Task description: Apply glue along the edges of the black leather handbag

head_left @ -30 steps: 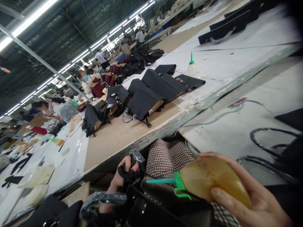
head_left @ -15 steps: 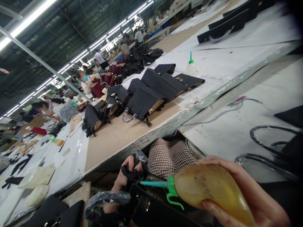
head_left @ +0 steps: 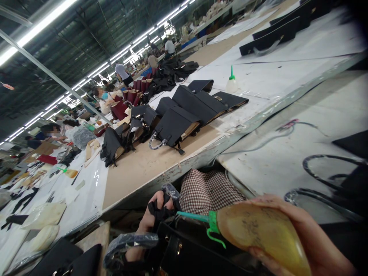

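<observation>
In the head view, a long table [head_left: 126, 186], brown in part and white in part, runs across the room; black bags [head_left: 181, 120] lie along it, with 1 green-capped upright bottle [head_left: 231, 83] behind them and 1 lying bottle [head_left: 70, 173] at far left; ceiling lights [head_left: 37, 32] slant overhead; co-workers [head_left: 123, 72] are farther back. The right hand [head_left: 319, 241] reaches in from the lower right, grasping the amber bottle [head_left: 258, 232] sideways above the near bag [head_left: 192, 255]; its teal nozzle [head_left: 192, 216] points left, the tip near the left hand [head_left: 152, 212], though I cannot tell whether it touches anything; the left wrist passes behind a plastic-wrapped handle [head_left: 135, 240], fingers curled round black material [head_left: 161, 214].
</observation>
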